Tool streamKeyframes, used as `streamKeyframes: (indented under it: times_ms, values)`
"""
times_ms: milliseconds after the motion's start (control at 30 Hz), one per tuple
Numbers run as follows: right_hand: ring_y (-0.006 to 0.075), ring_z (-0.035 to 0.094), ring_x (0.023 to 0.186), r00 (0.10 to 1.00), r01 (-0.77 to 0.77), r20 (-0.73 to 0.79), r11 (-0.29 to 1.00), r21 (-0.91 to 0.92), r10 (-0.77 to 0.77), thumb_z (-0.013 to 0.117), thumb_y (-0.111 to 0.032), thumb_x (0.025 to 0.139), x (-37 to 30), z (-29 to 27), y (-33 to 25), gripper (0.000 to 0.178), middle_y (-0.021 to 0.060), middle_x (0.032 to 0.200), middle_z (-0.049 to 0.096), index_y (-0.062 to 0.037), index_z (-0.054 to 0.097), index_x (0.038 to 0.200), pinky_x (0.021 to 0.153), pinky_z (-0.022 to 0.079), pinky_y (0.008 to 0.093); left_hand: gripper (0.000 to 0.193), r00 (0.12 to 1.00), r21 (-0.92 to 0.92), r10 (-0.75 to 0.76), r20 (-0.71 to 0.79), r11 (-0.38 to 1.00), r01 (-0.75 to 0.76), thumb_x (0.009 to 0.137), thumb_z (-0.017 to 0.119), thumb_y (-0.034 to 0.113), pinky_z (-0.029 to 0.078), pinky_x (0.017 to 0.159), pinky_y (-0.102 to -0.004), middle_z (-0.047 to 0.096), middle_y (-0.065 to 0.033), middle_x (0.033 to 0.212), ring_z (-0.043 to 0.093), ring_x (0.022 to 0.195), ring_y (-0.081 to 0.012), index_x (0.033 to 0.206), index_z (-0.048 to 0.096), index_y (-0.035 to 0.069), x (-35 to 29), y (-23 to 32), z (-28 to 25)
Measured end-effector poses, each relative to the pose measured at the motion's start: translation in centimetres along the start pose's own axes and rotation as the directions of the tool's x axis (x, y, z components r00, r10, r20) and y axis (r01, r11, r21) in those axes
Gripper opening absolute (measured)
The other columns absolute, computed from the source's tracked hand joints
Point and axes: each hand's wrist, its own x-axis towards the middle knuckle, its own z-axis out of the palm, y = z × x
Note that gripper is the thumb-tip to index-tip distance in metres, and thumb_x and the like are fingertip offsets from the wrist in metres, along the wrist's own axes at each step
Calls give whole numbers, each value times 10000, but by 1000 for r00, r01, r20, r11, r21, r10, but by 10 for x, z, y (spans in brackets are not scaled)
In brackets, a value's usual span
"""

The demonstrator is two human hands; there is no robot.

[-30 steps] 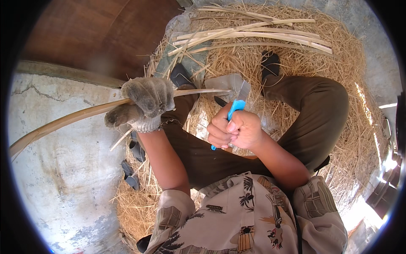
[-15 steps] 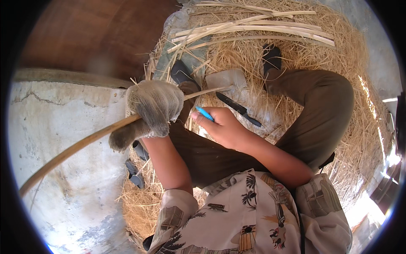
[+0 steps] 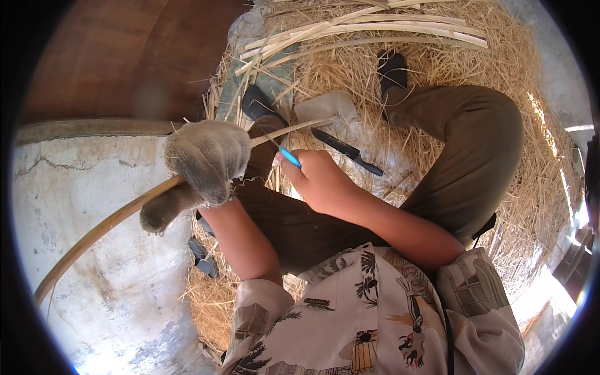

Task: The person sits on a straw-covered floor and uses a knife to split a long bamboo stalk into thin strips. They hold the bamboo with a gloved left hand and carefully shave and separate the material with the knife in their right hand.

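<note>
My left hand, in a worn grey-white knit glove, is closed around a long bamboo strip. The strip bows down to the lower left, and its pale, thin end reaches past the glove to the right. My bare right hand grips a small knife by its blue handle. Its narrow dark blade points up and left, at the strip just right of the glove; whether it touches cannot be made out. Beyond my right hand, a black knife lies on a pale flat piece between my legs.
Several split bamboo strips lie across the shavings at the far side. A stained wall stands close on my left, below a brown panel. Dark footwear sits beside my left thigh. My bent legs frame the middle.
The gloved left hand has shifted left with the bamboo strip. My right hand has moved slightly left and up, and the small knife's blade now shows against the strip.
</note>
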Motion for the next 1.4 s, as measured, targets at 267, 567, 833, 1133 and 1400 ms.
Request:
streamKeyframes:
  times_ms: [267, 567, 833, 1133, 1400]
  values:
    - [191, 352, 478, 1000, -11, -12, 999, -53, 11, 510, -353, 1028, 8, -3, 12, 496, 113, 510, 414, 19, 501, 700, 494, 347, 406, 672, 999, -26, -39, 11, 999, 40, 742, 672, 747, 284, 398, -255, 472, 50, 530, 441, 419, -88, 496, 434, 169, -1, 4, -3]
    - [368, 489, 498, 994, -80, -91, 986, -148, 66, 509, -289, 1009, 18, -7, 36, 422, 212, 568, 514, 46, 563, 758, 539, 399, 470, 485, 995, -41, -40, -87, 998, 37, 904, 565, 305, 314, 351, -289, 417, 38, 440, 380, 334, -104, 484, 359, 181, -12, 1, -8]
    - [408, 553, 543, 996, -1, -88, 974, -228, -20, 502, -280, 1000, 12, -6, 25, 429, 245, 589, 538, 60, 578, 749, 563, 421, 493, 519, 953, -59, -149, -265, 989, 138, 874, 608, 462, 299, 355, -272, 406, 47, 445, 376, 338, -104, 487, 411, 179, -32, 6, -22]
    - [338, 460, 473, 996, -50, -82, 993, -110, 41, 500, -345, 1013, 25, 2, 40, 493, 182, 536, 486, 38, 527, 704, 539, 404, 463, 557, 997, -3, -34, -64, 999, 33, 790, 610, 615, 321, 373, -274, 439, 35, 477, 403, 368, -116, 523, 460, 150, -10, 4, -9]
    - [469, 622, 689, 973, -224, -120, 927, -302, 196, 551, -260, 959, 49, -10, 77, 351, 279, 714, 629, 57, 651, 848, 654, 491, 514, 655, 1000, 9, 5, -10, 1000, -5, 716, 613, 750, 341, 388, -276, 468, 25, 505, 427, 394, -126, 555, 503, 125, -1, 6, -9]
